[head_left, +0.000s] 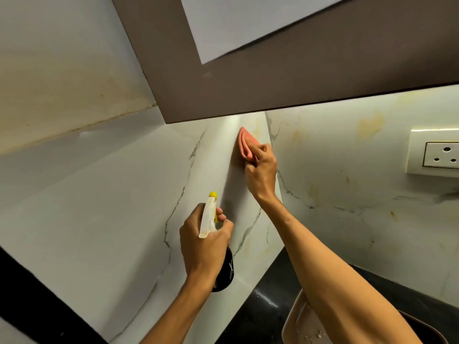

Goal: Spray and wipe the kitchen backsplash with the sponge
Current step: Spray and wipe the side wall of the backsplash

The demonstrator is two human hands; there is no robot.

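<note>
right hand (260, 172) fingers curled round folded pink sponge (246, 142), pressed on marble backsplash (124, 194) under brown cabinet (273, 83) | left hand (203, 244) grips spray bottle (224, 271): white trigger head, yellow nozzle, dark body

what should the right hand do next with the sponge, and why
Probably drag the sponge down the backsplash: the right hand holds it against the tile right under the cabinet, so down is where there is room to stroke. The left hand grips the spray bottle clear of the wall.
</note>
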